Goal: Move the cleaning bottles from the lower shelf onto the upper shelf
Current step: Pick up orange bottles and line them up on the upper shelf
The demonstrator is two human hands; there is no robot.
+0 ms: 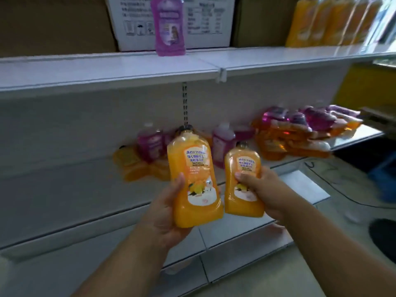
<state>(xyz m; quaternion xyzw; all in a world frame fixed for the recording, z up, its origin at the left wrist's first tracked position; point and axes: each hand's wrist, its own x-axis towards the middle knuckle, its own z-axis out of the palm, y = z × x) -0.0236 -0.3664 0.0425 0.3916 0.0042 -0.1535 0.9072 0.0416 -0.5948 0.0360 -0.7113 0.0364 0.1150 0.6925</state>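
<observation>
Closest to the camera are two bare forearms, each reaching up with an orange bottle. The left hand is wrapped round the lower half of the bigger-looking orange bottle, thumb across the label. The right hand grips the second orange bottle from the side, just beside the first. Both bottles are upright, caps up, held in the air in front of the lower shelf.

More stock sits back there: purple and orange bottles in a loose heap, plus a pile lying flat off to the right. The upper shelf has one purple bottle standing in front of a white carton, and a row of orange ones far right.

My take: lift both clear of the shelf lip and set them down flat on their bases in the bare stretch next to the purple one. They look slick, so don't let go until the base is fully on.
</observation>
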